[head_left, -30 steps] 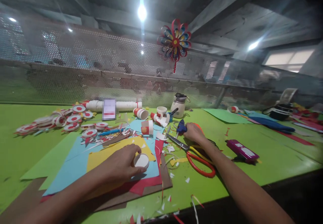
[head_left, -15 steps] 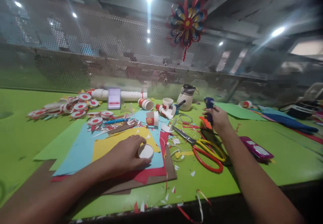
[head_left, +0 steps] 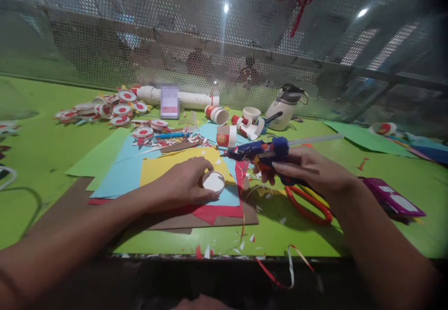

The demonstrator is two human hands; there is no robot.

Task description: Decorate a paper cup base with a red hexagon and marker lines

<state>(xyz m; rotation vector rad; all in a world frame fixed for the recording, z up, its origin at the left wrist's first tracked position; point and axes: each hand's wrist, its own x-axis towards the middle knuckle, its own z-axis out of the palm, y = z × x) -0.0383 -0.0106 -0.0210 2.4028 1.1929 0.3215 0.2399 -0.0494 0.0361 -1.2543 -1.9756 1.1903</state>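
Observation:
My left hand (head_left: 184, 182) rests on the stacked coloured paper sheets (head_left: 164, 170), its fingers closed round a small white paper cup piece (head_left: 213, 181). Just right of it, my right hand (head_left: 308, 170) is wrapped round a blue glue gun (head_left: 261, 149), held level above the table. The gun's nozzle points left, toward the cup piece, and a clear glue stick juts out of its back. Red and yellow scissors (head_left: 310, 205) lie on the table under my right hand.
A green table (head_left: 45, 151) carries several red-and-white paper discs (head_left: 112, 107), cut paper cups (head_left: 226, 135), a white tube (head_left: 189, 98), a white kettle (head_left: 283, 109) and a purple case (head_left: 395, 200). Perforated metal mesh (head_left: 140, 35) walls the far side. Paper scraps litter the front edge.
My right hand has lifted the glue gun from the far side of the table and brought it toward the cup piece. The camera has tilted down. My left hand stayed on the cup piece.

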